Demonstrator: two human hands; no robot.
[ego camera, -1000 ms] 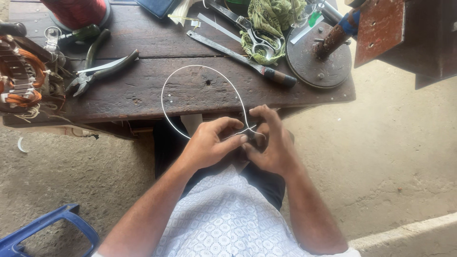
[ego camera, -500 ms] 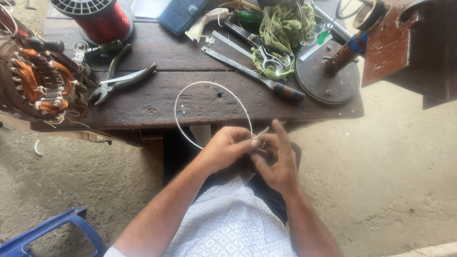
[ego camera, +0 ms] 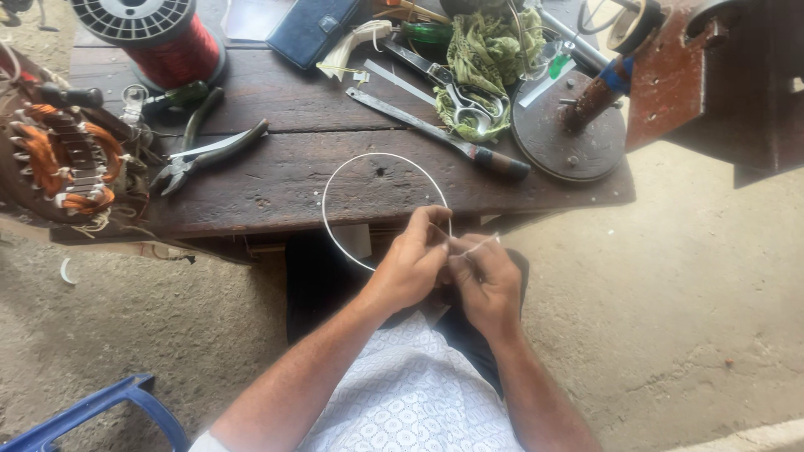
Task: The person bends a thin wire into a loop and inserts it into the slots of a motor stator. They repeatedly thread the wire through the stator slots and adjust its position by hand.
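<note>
Both hands, the left hand (ego camera: 410,266) and the right hand (ego camera: 484,280), are pinching together on the ends of a white wire loop (ego camera: 335,180) arching over the wooden bench (ego camera: 285,180) edge, near pliers (ego camera: 205,155).

The table (ego camera: 276,180) is dark, rough, weathered wood. The white loop (ego camera: 335,180) looks like smooth, thin tubing or wire. The spool (ego camera: 159,38) carries glossy red wire. The pliers (ego camera: 209,151) are dull metal, the rag (ego camera: 481,59) is crumpled green cloth, and the round plate (ego camera: 569,134) is rusty metal.
</note>
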